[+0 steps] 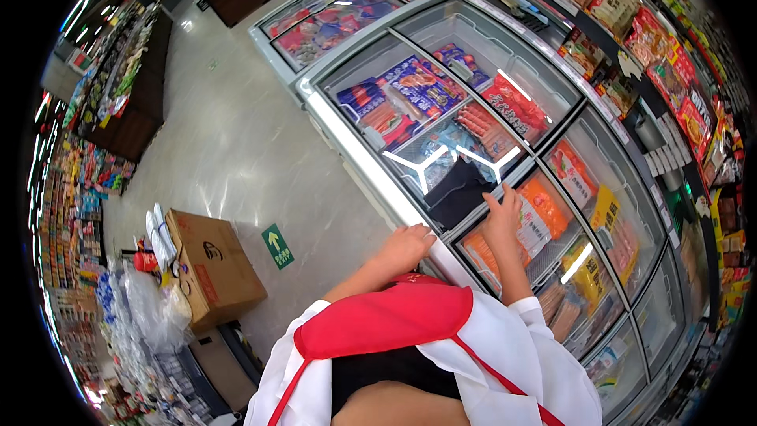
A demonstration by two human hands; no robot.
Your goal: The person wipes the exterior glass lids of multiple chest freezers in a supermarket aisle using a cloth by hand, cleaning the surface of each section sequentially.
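Note:
My left hand (pixel 408 244) rests on the pale front rim (pixel 378 180) of a chest freezer, fingers bent over it. My right hand (pixel 502 210) reaches over the glass top, its fingertips at the dark frame bar (pixel 513 174) between two lids; whether they grip it is unclear. Just left of those fingertips a folded black cloth (pixel 455 192) lies on the glass. Under the lids are orange-and-white frozen food packs (pixel 541 213), red sausage packs (pixel 514 103) and blue-purple packs (pixel 414 86). Light reflections hide part of the contents near the cloth.
To the left, a cardboard box (pixel 219 260) stands near clear plastic bags (pixel 151 307). A green exit floor sign (pixel 278 247) marks the grey floor (pixel 236 130). Shelves with packaged snacks (pixel 615 3) rise behind the freezer. Dark wooden display stands (pixel 139 106) are farther off.

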